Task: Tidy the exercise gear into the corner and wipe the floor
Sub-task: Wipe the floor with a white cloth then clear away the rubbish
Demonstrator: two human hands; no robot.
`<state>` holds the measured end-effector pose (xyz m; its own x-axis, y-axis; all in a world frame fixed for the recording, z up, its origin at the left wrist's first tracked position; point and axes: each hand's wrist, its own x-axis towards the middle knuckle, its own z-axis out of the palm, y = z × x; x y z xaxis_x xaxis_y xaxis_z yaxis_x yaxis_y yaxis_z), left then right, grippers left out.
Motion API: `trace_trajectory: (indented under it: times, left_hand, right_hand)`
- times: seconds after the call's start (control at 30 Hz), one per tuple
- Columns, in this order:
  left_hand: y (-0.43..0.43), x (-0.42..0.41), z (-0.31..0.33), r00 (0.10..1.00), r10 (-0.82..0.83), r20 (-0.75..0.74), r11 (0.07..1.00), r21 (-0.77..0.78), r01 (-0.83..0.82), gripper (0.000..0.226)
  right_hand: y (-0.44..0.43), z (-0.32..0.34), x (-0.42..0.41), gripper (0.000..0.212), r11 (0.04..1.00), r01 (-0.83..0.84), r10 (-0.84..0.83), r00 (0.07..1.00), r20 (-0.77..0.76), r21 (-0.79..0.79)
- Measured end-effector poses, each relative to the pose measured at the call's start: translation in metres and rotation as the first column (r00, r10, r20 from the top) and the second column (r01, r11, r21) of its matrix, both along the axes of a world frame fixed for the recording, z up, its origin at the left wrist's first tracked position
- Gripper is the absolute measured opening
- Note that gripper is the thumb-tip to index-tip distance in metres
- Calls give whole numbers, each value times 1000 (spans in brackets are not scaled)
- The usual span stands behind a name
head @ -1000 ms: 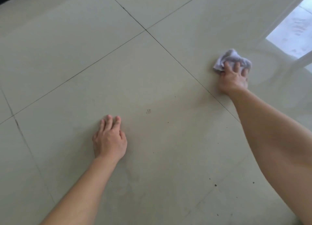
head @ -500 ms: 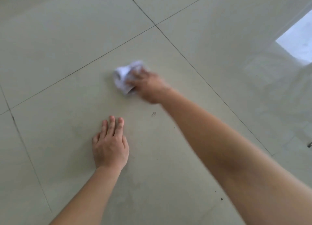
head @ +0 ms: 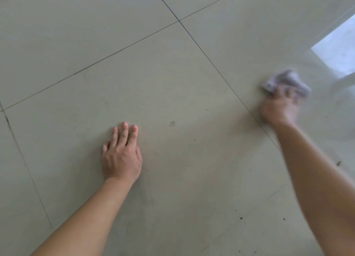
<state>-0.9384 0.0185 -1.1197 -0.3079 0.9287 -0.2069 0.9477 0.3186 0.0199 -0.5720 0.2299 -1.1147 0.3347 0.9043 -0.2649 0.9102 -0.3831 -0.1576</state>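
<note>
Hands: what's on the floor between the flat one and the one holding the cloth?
Head view: only a small mark, a dark grout line, bare tile.

A bright, bluish-white patch of light (head: 338, 50) is showing at the upper right edge, and a pale strip (head: 343, 80) is running along its lower side. Whether this is a reflection or an opening is not clear. Dark grout lines (head: 211, 61) are crossing the floor (head: 76, 34) and meeting near the top centre. A rougher dark line (head: 25, 159) is running down the left side. A small pale scrap (head: 172, 123) is lying near the middle of one tile. A dark fleck (head: 338, 163) is sitting toward the right edge, and smaller dark specks (head: 241, 218) are lying scattered toward the lower right.
</note>
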Motion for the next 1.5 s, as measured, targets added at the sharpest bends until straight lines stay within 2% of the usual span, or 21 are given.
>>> trace_trajectory:
  times: [0.07,0.1,0.2,0.33,0.43,0.53,0.63,0.73,0.77,0.83,0.87,0.93,1.03,1.13,1.2,1.23,1.27,1.3,1.37,1.43,1.5]
  left_hand:
    - [0,-2,2,1000,-13,-7,1000,12,13,57]
    - [0,-3,2,1000,-14,-9,1000,25,14,57]
    - [-1,-1,0,1000,6,-3,997,79,-5,57]
    - [0,0,-2,999,28,19,989,148,-30,56]
    - [-3,2,-4,999,36,14,988,152,-38,56]
    - [-2,7,-6,995,88,38,985,145,-93,56]
    - [-2,8,-4,993,107,42,982,149,-112,57]
    - [0,6,0,993,104,62,979,170,-113,56]
    - [0,5,1,992,106,69,978,174,-117,56]
    - [2,2,3,991,108,82,977,175,-121,55]
    - [3,0,4,989,112,92,975,180,-127,54]
    - [4,-3,5,987,117,113,971,194,-137,54]
    - [4,-5,7,987,99,125,969,215,-124,61]
    - [3,-8,6,987,94,131,972,203,-120,61]
    - [2,-7,4,987,93,128,975,187,-116,57]
    - [2,-6,4,987,99,125,978,173,-120,55]
    - [2,-5,3,988,104,118,980,157,-122,54]
    - [1,-4,3,989,104,106,983,141,-118,54]
    - [0,-2,2,994,86,71,989,115,-94,54]
    - [-3,1,0,995,83,48,992,93,-87,53]
    - [-4,5,0,992,110,54,991,74,-114,52]
  right_hand:
    - [-31,-10,-68,60,950,-286,293,955,-43,126]
    - [-52,-15,-99,56,880,-430,446,894,-36,202]
    - [-128,-18,-168,56,617,-726,776,625,-86,304]
    - [-196,-19,-148,58,363,-903,928,329,-174,229]
    - [-201,-20,-89,52,256,-942,958,216,-189,218]
    - [-186,-15,-36,47,318,-921,941,277,-196,225]
    - [-156,-9,-16,46,500,-834,866,475,-157,232]
    - [-132,-8,-44,47,817,-535,572,797,-191,215]
    - [-131,-9,-63,50,889,-409,448,869,-210,205]
    - [-142,-11,-105,57,948,-267,301,927,-224,171]
    - [-153,-12,-125,60,946,-278,313,920,-235,169]
    - [-187,-14,-157,59,858,-454,505,829,-241,238]
    - [-248,-13,-160,54,509,-818,859,463,-217,267]
    - [-271,-16,-110,48,145,-952,965,75,-252,270]
    - [-253,-20,-73,42,22,-954,974,-47,-219,299]
    - [-235,-20,-57,41,25,-952,982,-34,-188,305]
    - [-214,-20,-43,40,81,-946,987,33,-158,313]
    - [-191,-19,-31,39,182,-927,980,143,-139,328]
    - [-149,-16,-7,39,462,-813,886,445,-134,355]
    - [-123,-13,10,42,753,-574,642,749,-165,322]
    - [-115,-14,9,45,933,-257,311,929,-202,252]
